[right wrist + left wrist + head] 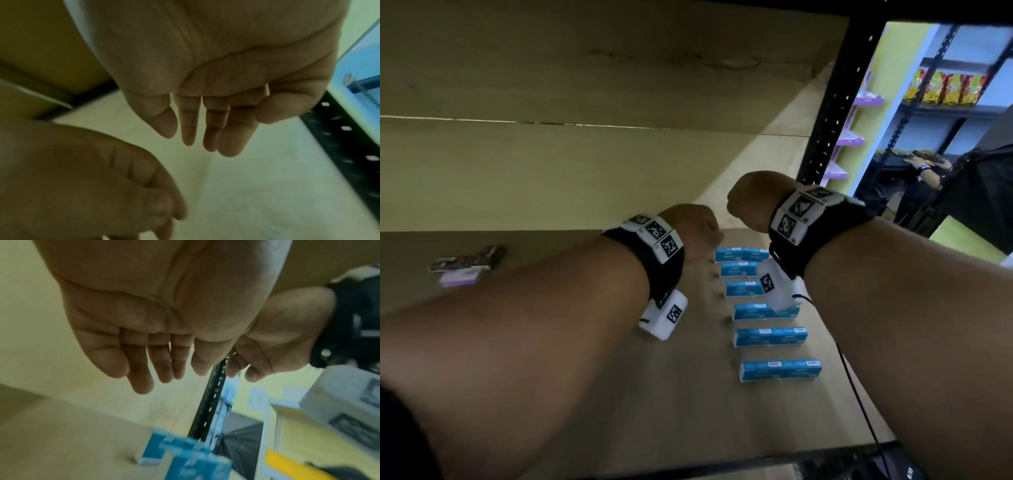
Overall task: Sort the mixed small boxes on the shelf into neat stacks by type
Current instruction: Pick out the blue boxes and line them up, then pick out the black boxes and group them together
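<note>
Both hands (719,219) empty — above blue boxes (770,335)

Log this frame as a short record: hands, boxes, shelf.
left hand: empty, fingers relaxed, raised above the shelf
right hand: empty, fingers relaxed, raised beside the left
blue boxes: six rows on the shelf board, below the right wrist
dark and lilac boxes: small loose pile, far left
shelf board: wooden, black metal upright at right

shop | metal racks (835,102) (perforated) | snack packets (948,87) shelved
</note>
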